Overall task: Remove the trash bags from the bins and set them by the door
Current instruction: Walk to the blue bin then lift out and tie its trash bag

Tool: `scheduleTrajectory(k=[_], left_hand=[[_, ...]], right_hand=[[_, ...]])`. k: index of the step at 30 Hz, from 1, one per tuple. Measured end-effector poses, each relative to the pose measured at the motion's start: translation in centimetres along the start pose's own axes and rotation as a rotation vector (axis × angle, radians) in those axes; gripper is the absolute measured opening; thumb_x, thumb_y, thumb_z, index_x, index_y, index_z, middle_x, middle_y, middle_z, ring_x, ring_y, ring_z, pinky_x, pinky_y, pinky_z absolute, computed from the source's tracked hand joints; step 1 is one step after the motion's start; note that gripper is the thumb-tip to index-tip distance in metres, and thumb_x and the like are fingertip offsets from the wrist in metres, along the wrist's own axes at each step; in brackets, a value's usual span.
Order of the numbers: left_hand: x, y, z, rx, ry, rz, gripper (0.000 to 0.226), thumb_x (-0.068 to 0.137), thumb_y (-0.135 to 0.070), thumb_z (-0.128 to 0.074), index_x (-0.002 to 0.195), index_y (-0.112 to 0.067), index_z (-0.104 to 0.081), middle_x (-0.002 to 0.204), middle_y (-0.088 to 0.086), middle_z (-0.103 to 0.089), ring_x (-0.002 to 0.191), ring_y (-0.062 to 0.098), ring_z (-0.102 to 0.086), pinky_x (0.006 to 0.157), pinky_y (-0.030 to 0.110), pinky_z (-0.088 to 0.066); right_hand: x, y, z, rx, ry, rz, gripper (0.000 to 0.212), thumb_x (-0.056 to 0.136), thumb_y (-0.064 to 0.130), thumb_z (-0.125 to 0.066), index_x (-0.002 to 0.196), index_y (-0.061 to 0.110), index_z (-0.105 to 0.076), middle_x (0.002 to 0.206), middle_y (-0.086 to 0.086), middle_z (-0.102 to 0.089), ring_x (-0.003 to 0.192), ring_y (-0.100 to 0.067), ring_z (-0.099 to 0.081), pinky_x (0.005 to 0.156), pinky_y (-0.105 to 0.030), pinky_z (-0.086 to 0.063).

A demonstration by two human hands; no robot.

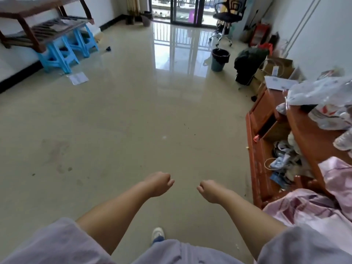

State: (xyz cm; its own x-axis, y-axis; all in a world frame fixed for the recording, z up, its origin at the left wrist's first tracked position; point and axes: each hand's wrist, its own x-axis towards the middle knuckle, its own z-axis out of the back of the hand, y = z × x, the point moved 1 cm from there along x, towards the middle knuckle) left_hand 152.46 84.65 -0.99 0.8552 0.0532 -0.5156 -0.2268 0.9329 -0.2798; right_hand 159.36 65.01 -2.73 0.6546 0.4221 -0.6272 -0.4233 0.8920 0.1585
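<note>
Glossy tiled floor [133,111] fills most of your view, with a glass balcony door [177,10] at the far end throwing reflections onto it. Right side: a red-brown wooden cabinet [266,119] piled with plastic bags and clutter, pink patterned cloth [308,206] draped at its near end. Top left: a dark wooden table [38,21] with blue plastic stools [66,48] tucked under it. Far right by the wall, a black office chair [228,14]. Below it, a dark stuffed bag [247,61] sits on the floor against cardboard boxes. Your target: a grey-blue bin [219,60] with a black trash bag [221,54] lining it, the liner folded over the rim, standing on the floor just left of that dark bag, well apart from your hands. A second dark bin [146,19] stands near the balcony door; can't tell if it's lined. White paper [78,78] lies on the floor near the stools. Your left hand [159,184] and right hand [208,190] are both out in front over bare floor, fingers curled into loose fists, gripping nothing, near each other but not touching. One white shoe [158,234] shows at the bottom.
</note>
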Motion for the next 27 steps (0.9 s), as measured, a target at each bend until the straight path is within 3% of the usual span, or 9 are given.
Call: scheduleTrajectory(k=[7, 17, 20, 27], left_hand=[[15.1, 0.2, 10.5, 0.139, 0.037, -0.079, 0.043, 0.100, -0.041, -0.030, 0.106, -0.009, -0.058, 0.112, 0.014, -0.063, 0.103, 0.033, -0.059, 0.080, 0.034, -0.046], [39.8, -4.9, 24.1, 0.151, 0.034, -0.103, 0.044, 0.100, -0.040, -0.028, 0.106, -0.007, -0.057, 0.112, 0.014, -0.063, 0.103, 0.032, -0.059, 0.077, 0.033, -0.042], [45.8, -6.7, 28.8, 0.124, -0.004, -0.119, 0.045, 0.100, -0.040, -0.029, 0.107, -0.007, -0.058, 0.111, 0.015, -0.063, 0.102, 0.033, -0.059, 0.076, 0.033, -0.042], [61.1, -5.6, 37.5, 0.101, 0.009, -0.098, 0.044, 0.099, -0.041, -0.030, 0.102, -0.007, -0.059, 0.096, 0.011, -0.062, 0.085, 0.027, -0.058, 0.069, 0.031, -0.041]], right_hand=[[11.5, -2.0, 10.9, 0.134, -0.058, -0.054, 0.041, 0.100, 0.035, -0.029, 0.110, 0.005, -0.055, 0.118, -0.021, -0.058, 0.105, -0.036, -0.057, 0.079, -0.035, -0.042], [30.0, -14.2, 28.8, 0.102, -0.085, -0.111, 0.041, 0.100, 0.036, -0.031, 0.114, 0.007, -0.055, 0.122, -0.019, -0.058, 0.109, -0.035, -0.057, 0.086, -0.037, -0.044], [34.9, -17.3, 34.7, 0.050, -0.069, -0.113, 0.041, 0.100, 0.037, -0.029, 0.114, 0.006, -0.054, 0.122, -0.019, -0.057, 0.108, -0.035, -0.057, 0.079, -0.035, -0.041], [49.2, -19.5, 45.8, 0.051, -0.035, -0.085, 0.042, 0.100, 0.036, -0.030, 0.115, 0.005, -0.054, 0.123, -0.020, -0.056, 0.110, -0.036, -0.056, 0.086, -0.036, -0.044]])
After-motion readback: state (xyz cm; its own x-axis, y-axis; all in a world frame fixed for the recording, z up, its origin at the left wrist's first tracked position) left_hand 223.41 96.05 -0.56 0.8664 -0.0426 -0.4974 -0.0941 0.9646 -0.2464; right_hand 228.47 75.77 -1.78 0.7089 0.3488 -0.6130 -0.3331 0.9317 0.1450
